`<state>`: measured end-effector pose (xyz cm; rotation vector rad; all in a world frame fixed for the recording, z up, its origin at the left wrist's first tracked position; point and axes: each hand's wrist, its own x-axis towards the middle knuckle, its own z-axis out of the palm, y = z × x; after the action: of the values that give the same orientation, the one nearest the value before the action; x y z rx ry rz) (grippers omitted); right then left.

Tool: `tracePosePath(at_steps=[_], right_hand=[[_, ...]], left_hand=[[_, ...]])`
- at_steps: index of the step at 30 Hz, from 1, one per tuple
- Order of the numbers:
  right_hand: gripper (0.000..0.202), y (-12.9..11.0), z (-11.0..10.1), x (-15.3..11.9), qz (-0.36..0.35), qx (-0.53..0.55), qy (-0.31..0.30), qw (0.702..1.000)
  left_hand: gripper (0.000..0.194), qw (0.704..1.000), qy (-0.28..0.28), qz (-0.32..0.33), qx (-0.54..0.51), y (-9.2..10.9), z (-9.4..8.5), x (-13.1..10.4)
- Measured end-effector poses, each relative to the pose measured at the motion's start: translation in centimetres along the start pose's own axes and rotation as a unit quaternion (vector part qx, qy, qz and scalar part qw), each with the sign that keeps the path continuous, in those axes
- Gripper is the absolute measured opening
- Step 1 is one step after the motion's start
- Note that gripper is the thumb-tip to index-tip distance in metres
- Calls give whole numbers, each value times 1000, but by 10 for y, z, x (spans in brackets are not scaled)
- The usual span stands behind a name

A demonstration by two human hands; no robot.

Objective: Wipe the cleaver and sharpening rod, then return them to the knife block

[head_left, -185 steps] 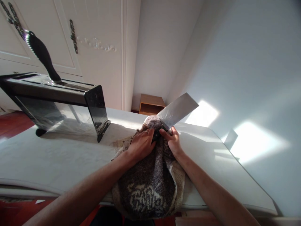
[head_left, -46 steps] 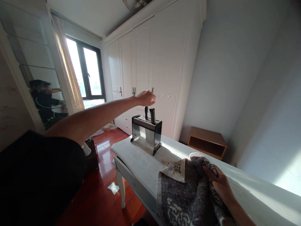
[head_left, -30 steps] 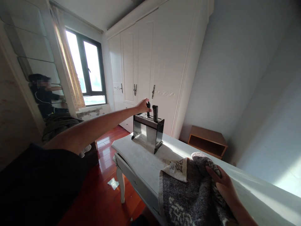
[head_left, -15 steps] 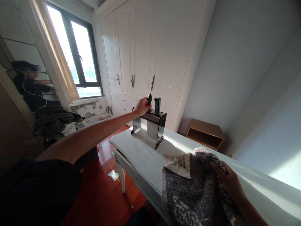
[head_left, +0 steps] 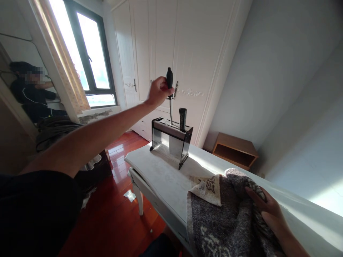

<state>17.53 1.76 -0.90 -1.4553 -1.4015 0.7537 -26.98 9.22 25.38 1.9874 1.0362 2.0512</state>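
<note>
My left hand (head_left: pixel 158 92) is closed around the black handle of a sharpening steel (head_left: pixel 169 79). Its metal rod stands upright, with the lower end still inside the slot of a knife block (head_left: pixel 171 142) that has clear sides and a dark frame. Another black-handled knife (head_left: pixel 182 119) rests in the same block, only its handle showing above the top. Off to the lower right, my right hand (head_left: pixel 268 207) grips a bunched grey-brown towel (head_left: pixel 222 217). A cream corner of the towel with a tag lies folded over on the white table (head_left: pixel 163 175).
A tall white wardrobe (head_left: pixel 198 53) stands behind the table. Beyond the table's far edge is a brown open-fronted cabinet (head_left: pixel 233 150). Dark clothes (head_left: pixel 56 132) are heaped at the left, below a mirror showing a person (head_left: pixel 32 92). White scrap (head_left: pixel 130 195) lies on the red floor.
My left hand has risen, drawing the sharpening steel upward so that its rod now shows above the block. My right hand keeps its hold on the towel.
</note>
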Motion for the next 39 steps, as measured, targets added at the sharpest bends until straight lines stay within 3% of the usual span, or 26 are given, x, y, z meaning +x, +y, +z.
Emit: tracePosePath(at_steps=[5,10,15,17,20,22,23,27,31,34,37,39], right_hand=[[50,6,-1,2,-10,-13,-13,1000],[51,-1,0,-1,-3,-18,-12,1000],[53,-3,1,-3,15,10,-17,1000],[52,-1,1,-2,15,11,-19,1000],[51,3,1,0,9,5,-21,1000],[50,4,1,0,-3,11,-22,1000],[50,3,1,-1,-10,17,-24,1000],[47,4,4,-1,-30,39,-21,999],[44,9,8,1,-63,60,-21,996],[44,10,9,3,-65,84,-10,994],[46,8,9,6,-27,158,-11,987],[47,8,6,9,39,223,13,974]], left_hand=[[24,999,44,-13,21,8,9,14],[21,995,89,-13,49,29,11,34],[27,988,154,18,-13,64,-3,57],[25,985,162,62,-13,84,-5,56],[21,980,160,117,-18,117,5,36],[22,987,102,115,-51,135,18,13],[24,991,56,94,-71,143,25,0],[18,987,-32,2,-160,161,50,-47],[24,962,-149,-40,-226,157,73,-79],[29,942,-219,-92,-238,146,99,-101],[35,932,-229,-96,-266,133,134,-121],[39,934,-194,-85,-288,125,157,-130]])
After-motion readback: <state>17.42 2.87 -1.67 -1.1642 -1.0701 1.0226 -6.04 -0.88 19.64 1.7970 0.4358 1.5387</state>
